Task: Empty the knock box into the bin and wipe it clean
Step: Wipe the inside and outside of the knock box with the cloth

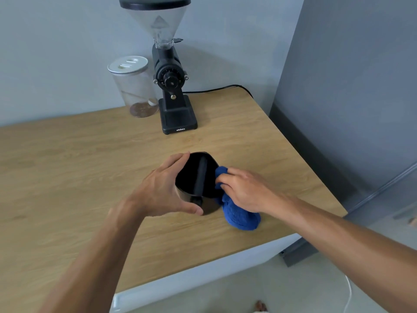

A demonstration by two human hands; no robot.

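The knock box (196,177) stands on the wooden surface (67,166), well in from the back edge and nearer the right-hand front corner, its black inside looking bare of grounds as far as the dark allows, so the emptying seems done and the wiping step is in hand. The left hand (164,190) wraps the near-left wall of the box, thumb low at the front and fingers over the far rim, steadying it. The right hand (243,188) is closed on a blue cloth (239,213), pressing one bunched end against the right rim while the rest of the cloth trails onto the surface just beside the box. The knock bar (199,175) runs across the opening from front to back. No bin shows. A grinder (171,82) and a jar (135,86) stand well apart at the back edge. The next move likely calls for pushing the cloth down inside and sweeping round the wall and floor on either side of the bar, with the left hand holding firm so that the box neither turns nor tips
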